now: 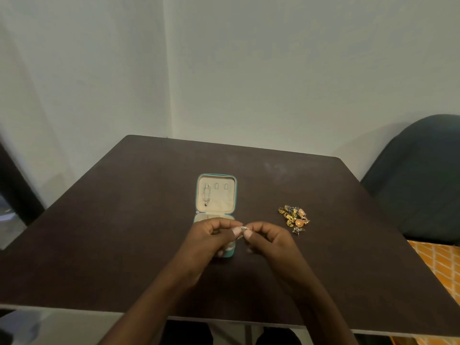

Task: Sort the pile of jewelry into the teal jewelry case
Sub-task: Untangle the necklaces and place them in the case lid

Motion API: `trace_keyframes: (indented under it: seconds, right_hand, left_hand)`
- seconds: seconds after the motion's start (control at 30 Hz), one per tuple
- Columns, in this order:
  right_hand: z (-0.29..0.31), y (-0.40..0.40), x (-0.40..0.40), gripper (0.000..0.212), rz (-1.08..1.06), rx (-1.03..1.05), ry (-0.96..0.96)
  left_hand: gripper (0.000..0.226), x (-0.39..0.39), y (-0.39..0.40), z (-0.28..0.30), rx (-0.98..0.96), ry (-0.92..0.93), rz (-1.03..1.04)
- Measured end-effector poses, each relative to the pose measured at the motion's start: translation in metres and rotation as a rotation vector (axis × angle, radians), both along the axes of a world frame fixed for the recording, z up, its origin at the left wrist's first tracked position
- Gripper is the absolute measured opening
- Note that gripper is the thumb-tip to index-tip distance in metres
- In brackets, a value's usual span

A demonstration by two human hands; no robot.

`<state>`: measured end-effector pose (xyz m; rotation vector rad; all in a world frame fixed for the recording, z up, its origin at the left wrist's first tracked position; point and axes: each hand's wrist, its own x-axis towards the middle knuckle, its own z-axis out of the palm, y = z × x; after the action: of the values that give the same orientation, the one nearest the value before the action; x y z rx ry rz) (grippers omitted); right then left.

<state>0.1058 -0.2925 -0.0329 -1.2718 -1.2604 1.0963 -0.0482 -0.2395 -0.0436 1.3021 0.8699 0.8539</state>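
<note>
The teal jewelry case (pixel 216 176) lies open in the middle of the dark table (pixel 124 220), its cream lid flat toward the far side. A silver chain with a small dark pendant (pixel 206 195) hangs from the lid's left hook. A pile of gold, orange and dark jewelry (pixel 294 217) sits to the right of the case. My left hand (pixel 211 236) and my right hand (pixel 267 235) meet fingertip to fingertip over the case's lower tray, pinching a small silvery piece (pixel 244 229) between them. My left hand hides most of the tray.
A dark padded chair (pixel 420 175) stands at the table's right side. Orange patterned fabric (pixel 440 265) shows at the right, below the table edge. Pale walls meet in a corner behind the table. The near table edge crosses the bottom of the view.
</note>
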Motion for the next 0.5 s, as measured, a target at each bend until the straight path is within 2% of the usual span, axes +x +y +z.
trace_keyframes:
  seconds: [0.13,0.2,0.27,0.37,0.43,0.5]
  right_hand:
    - [0.015,0.022,-0.002,0.012,0.022,0.009,-0.219]
    - [0.022,0.034,-0.006,0.011,0.0,0.042,-0.438]
    - [0.025,0.048,-0.01,0.01,-0.036,0.101,-0.679]
    - [0.025,0.071,-0.012,0.011,-0.07,0.161,-0.894]
    - [0.023,0.086,-0.012,0.012,-0.093,0.147,-1.0]
    - [0.023,0.098,-0.014,0.015,-0.113,0.146,-1.071]
  left_hand:
    - [0.008,0.002,0.008,-0.005,0.003,-0.052,0.147]
    - [0.006,0.004,0.013,-0.006,0.079,-0.036,0.228]
    - [0.004,0.004,0.022,-0.008,0.222,0.094,0.308]
    - [0.006,0.001,0.035,-0.013,0.364,0.301,0.37]
    - [0.021,-0.001,0.045,-0.017,0.404,0.348,0.401]
    - [0.034,-0.004,0.058,-0.018,0.42,0.314,0.46]
